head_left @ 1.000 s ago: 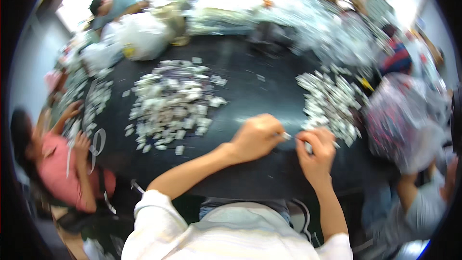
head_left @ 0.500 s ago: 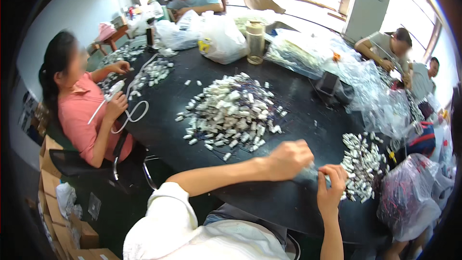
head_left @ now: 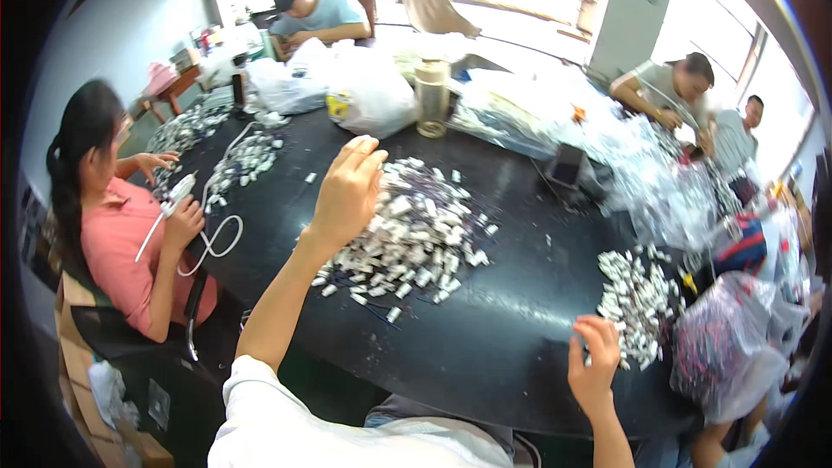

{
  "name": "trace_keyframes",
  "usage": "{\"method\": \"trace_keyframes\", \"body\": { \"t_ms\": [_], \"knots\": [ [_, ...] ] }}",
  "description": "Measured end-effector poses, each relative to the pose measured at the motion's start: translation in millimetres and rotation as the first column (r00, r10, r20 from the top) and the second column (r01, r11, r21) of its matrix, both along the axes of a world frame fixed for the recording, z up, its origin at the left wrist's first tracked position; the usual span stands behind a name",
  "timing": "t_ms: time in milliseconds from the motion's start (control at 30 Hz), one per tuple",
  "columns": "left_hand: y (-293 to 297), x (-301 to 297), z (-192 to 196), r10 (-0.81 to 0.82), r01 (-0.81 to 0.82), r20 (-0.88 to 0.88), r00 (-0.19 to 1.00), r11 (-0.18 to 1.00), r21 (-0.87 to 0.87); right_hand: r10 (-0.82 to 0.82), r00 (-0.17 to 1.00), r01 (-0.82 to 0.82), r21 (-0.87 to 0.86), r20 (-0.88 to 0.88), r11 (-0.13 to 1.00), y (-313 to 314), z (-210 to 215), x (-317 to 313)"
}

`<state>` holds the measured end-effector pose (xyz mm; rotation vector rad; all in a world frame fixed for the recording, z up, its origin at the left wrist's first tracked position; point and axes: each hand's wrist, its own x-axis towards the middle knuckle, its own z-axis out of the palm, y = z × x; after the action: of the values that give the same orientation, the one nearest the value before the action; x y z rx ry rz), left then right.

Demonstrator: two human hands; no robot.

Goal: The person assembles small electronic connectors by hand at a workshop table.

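Observation:
A large heap of small white plastic connectors with dark wires lies on the black table. My left hand is raised over the heap's left side, its fingers stretched and nothing visible in them. My right hand is at the near left edge of a smaller pile of white connectors. Its fingers curl toward the thumb around something small that I cannot make out. The two hands are well apart.
At left, a person in a pink shirt holds a white glue gun with a looping cord. A bottle stands beyond the heap. Plastic bags crowd the right side. Other people sit at the far side.
My left hand has swung left and away from me, from beside my right hand to over the large heap. My right hand has moved slightly nearer to me. The whole view has shifted.

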<state>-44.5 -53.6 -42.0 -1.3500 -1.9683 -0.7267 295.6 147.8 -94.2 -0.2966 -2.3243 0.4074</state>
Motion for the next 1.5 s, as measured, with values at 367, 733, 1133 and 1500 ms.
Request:
{"method": "trace_keyframes", "body": {
  "t_ms": [367,733,1133,1500],
  "knots": [
    [-45,-264,-48,0.651,-0.64,-0.067,0.756,0.715,-0.282,0.343,0.93,-0.328,-0.119,0.134,0.937,-47,-12,-68],
    [5,-401,-45,0.766,-0.689,-0.006,0.643,0.576,-0.44,0.262,0.929,-0.196,-0.254,0.26,0.947,-56,-18,-69],
    [-14,-348,-59,0.54,-0.62,-0.355,0.763,0.766,-0.168,0.311,0.914,-0.233,-0.291,0.262,0.928,-57,-10,-67],
    [-33,-276,-61,0.295,-0.315,-0.201,0.934,0.946,-0.076,0.298,0.917,-0.232,-0.252,0.266,0.939,-54,-6,-60]
  ]
}}
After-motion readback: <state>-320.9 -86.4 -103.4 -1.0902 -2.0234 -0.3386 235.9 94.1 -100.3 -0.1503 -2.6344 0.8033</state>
